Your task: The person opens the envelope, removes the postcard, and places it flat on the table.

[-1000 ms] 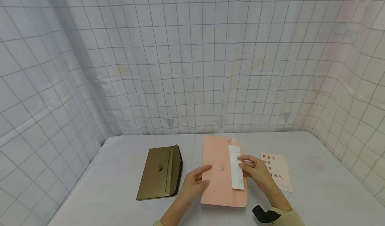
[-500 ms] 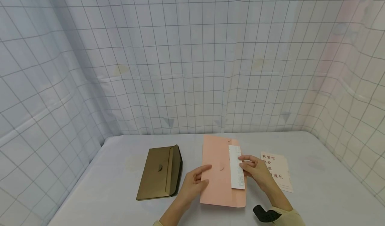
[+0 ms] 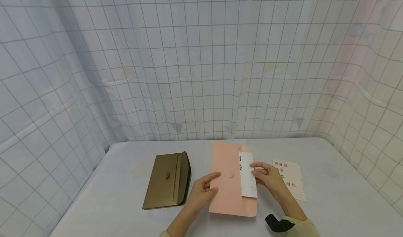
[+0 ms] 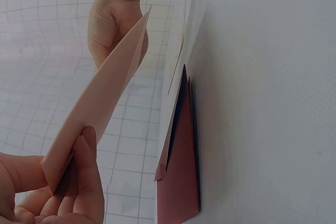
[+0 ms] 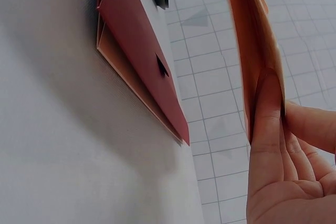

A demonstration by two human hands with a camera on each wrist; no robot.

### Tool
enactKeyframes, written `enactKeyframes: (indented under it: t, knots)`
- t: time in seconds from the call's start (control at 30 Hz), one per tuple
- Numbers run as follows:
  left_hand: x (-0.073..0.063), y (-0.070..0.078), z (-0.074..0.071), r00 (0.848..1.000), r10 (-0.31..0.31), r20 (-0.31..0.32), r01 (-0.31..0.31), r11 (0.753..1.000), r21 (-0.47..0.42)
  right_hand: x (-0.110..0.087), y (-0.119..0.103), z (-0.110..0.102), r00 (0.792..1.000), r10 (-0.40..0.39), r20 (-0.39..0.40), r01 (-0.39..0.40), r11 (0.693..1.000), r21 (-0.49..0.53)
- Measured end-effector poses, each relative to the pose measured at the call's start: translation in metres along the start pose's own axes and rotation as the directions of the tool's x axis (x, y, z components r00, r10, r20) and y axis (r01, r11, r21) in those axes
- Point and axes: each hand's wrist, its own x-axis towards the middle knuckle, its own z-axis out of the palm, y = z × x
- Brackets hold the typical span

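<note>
My left hand (image 3: 201, 193) pinches the left edge of a pink envelope (image 3: 224, 195), raised off the table with its flap open toward the right. From the pocket's right side sticks out a white card (image 3: 248, 181) with dark characters and fine line drawing; the rest of it is hidden inside. On the card's right edge, my right hand (image 3: 272, 181) pinches with thumb and fingers. The left wrist view shows the left fingers (image 4: 86, 182) gripping the envelope's end.
A gold-brown envelope (image 3: 162, 182) with its flap raised lies left. A cream card (image 3: 294, 177) with red characters lies right, partly behind the right hand. Below the held envelope lies a dark red envelope (image 4: 178, 182), hidden in the head view. Gridded curtains (image 3: 201, 72) surround the table.
The white card has slid rightward out of the pink envelope, so more of it and its dark characters show. The envelope has shifted slightly left with my left hand.
</note>
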Motion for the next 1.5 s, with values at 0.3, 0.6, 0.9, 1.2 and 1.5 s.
enactKeyframes:
  t: [0.3,0.6,0.9,1.2,1.5]
  knots:
    - [0.001,-0.001,-0.001,1.000,-0.004,-0.005,0.004,1.000,0.008,0.001,0.001,0.000,1.000,-0.001,-0.002,0.001,1.000,-0.003]
    - [0.001,0.000,-0.003,1.000,0.000,-0.015,0.000,1.000,0.018,0.002,0.000,-0.002,0.999,0.019,-0.042,-0.020,1.000,-0.021]
    - [0.000,0.002,-0.005,1.000,0.007,-0.012,-0.007,1.000,0.016,0.003,0.000,-0.003,0.998,0.022,-0.053,-0.024,0.999,-0.032]
    - [0.000,0.001,-0.009,1.000,0.004,-0.027,-0.003,1.000,0.030,0.002,0.001,-0.003,0.998,0.020,-0.063,-0.022,0.999,-0.031]
    - [0.001,0.003,-0.011,0.999,0.011,-0.038,-0.010,1.000,0.029,0.003,-0.001,-0.005,0.997,0.013,-0.076,-0.016,0.999,-0.045]
